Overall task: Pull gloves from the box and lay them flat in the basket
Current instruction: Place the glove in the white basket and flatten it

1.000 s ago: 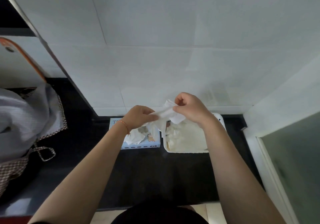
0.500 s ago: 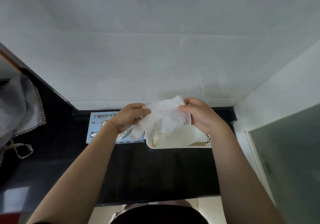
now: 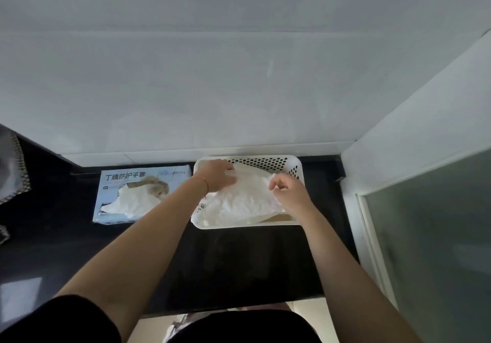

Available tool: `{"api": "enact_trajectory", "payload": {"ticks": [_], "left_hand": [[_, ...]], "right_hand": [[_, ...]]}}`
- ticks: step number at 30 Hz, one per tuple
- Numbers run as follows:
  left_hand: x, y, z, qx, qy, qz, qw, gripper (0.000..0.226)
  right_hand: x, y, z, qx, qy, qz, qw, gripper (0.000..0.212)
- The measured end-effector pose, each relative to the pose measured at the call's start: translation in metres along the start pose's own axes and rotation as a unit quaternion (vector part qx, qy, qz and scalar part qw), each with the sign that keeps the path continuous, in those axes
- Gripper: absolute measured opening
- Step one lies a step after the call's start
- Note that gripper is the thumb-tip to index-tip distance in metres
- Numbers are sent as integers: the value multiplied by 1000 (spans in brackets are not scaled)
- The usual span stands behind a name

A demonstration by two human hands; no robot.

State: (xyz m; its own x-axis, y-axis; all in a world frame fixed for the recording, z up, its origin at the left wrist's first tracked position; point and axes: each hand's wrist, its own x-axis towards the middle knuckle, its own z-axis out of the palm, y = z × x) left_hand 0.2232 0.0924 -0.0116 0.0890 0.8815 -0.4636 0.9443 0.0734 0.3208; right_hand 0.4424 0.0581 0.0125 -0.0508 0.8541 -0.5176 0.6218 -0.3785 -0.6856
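Now your left hand [image 3: 219,175] presses the white glove [image 3: 247,196] flat in the basket [image 3: 297,162] at the counter's back edge; your right hand [image 3: 288,192] pinches its edge to spread it.

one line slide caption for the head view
Both hands, left and right, spread a white glove in the basket beside the glove box.
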Motion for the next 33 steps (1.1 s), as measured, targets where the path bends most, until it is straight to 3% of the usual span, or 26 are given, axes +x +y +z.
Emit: {"api": "enact_trajectory", "payload": {"ticks": [4, 7, 10, 13, 15, 17, 19, 22, 25, 28, 33], "left_hand": [[8, 15, 8, 21, -15, -19, 999, 44], [9, 21, 14, 28, 19, -37, 999, 34], [5, 20, 27, 45, 147, -48, 987, 31], [-9, 19, 42, 55, 299, 2, 953, 40], [-16, 23, 46, 29, 249, 39, 967, 48], [-18, 25, 50, 28, 105, 24, 994, 63], [-17, 22, 52, 54, 2, -11, 998, 83], [-19, 15, 52, 38, -28, -22, 999, 93], [-26, 11, 42, -16, 10, 1, 1000, 80], [-40, -4, 25, -78, 89, -8, 993, 50], [-72, -62, -7, -112, 194, -87, 971, 19]], "right_hand": [[9, 16, -6, -34, 31, -4, 999, 34], [14, 24, -9, -87, 38, -14, 995, 38], [18, 27, -8, -135, 32, -27, 990, 39], [22, 27, -7, -172, 24, -30, 984, 38], [23, 25, -5, -193, 22, -29, 981, 39], [24, 24, -4, -211, 21, -31, 977, 37], [24, 23, -3, -234, 19, -30, 972, 32], [22, 19, 1, -255, 25, -34, 966, 29], [18, 9, 9, -266, 87, -55, 958, 28], [11, -12, 25, -267, 139, -105, 948, 25], [-3, -59, 69, -229, 57, -176, 956, 21]]}}
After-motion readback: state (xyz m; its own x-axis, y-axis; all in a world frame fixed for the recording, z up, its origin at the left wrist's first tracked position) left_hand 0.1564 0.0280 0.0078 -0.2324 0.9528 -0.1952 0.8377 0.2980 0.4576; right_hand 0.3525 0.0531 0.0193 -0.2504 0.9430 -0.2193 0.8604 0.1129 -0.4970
